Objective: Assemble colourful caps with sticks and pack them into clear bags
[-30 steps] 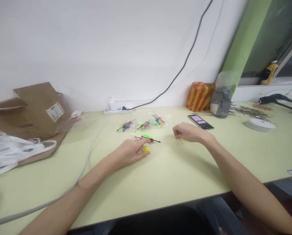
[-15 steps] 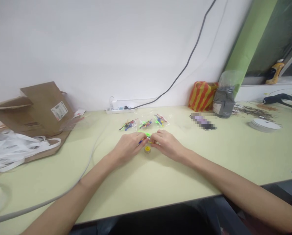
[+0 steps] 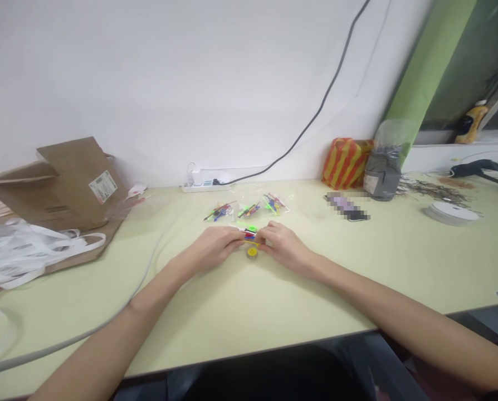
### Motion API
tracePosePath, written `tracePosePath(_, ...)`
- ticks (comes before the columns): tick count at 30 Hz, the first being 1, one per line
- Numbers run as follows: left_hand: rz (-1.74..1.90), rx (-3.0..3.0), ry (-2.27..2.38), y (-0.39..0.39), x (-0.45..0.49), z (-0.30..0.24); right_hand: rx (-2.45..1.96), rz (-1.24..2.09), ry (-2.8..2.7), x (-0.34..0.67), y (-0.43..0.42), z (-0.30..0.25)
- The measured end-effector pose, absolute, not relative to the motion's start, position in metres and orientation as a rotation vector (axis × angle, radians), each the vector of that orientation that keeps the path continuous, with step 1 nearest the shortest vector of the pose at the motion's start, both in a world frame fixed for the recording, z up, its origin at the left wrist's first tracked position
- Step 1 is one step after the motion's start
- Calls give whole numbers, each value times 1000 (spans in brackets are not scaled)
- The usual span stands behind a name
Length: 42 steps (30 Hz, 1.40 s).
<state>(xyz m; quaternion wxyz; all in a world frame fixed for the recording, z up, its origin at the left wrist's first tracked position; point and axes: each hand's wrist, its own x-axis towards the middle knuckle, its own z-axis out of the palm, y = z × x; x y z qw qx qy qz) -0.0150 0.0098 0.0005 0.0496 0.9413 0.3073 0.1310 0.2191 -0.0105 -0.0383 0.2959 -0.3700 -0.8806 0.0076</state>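
My left hand [image 3: 215, 246] and my right hand [image 3: 283, 245] meet at the middle of the pale green table [image 3: 274, 301]. Both pinch a small bundle of thin coloured plastic sticks [image 3: 250, 235] held between their fingertips. A small yellow round piece [image 3: 252, 254] lies on the table just below the fingers. A green stick [image 3: 246, 226] lies just behind the hands. Three small clear bags of coloured sticks [image 3: 249, 210] lie in a row farther back.
A torn cardboard box [image 3: 65, 184] and white straps [image 3: 27, 250] sit at the left. A grey cable [image 3: 107, 323] crosses the table. A power strip [image 3: 203, 184] lies by the wall. A phone [image 3: 347, 206], a striped bag [image 3: 347, 161], a grey pouch [image 3: 381, 175] and a white reel [image 3: 452, 211] stand at the right.
My right hand has come left from beside the phone to meet my left hand. Both hands now pinch the coloured sticks that lay under my left fingers.
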Motion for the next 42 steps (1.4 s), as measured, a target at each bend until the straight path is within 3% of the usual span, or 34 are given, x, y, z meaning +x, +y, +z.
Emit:
tracePosePath(15,263,2635,945,7,-12,-2,-930,184,-2365,219,-13,-33)
tracePosePath(42,219,2800,1011,10,-9,-13,-838,46,-2527,227,-9,-28)
